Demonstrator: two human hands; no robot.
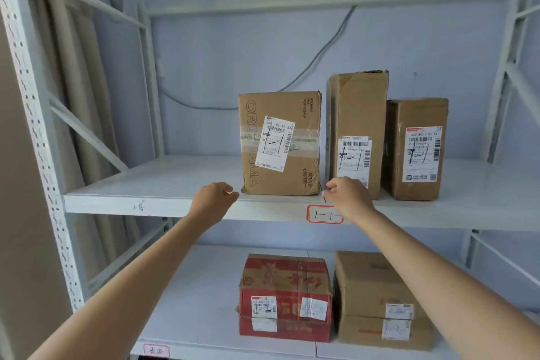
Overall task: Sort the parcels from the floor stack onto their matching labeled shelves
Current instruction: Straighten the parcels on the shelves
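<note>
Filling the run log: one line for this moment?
left hand: empty | right hand: empty | printed box: on upper shelf, between hands

The upper shelf [146,181] has a wide bare part from its left edge to the big brown box [280,143]. Three boxes fill the middle: that one, the tall box [358,126] just beside it, and the right box [416,149]. Only a thin gap lies between the first two. More bare shelf lies by the right edge.

Brown cardboard parcels [280,143] are showing white labels; a red printed box [285,298] is sitting on the pale grey shelf [146,184].
</note>
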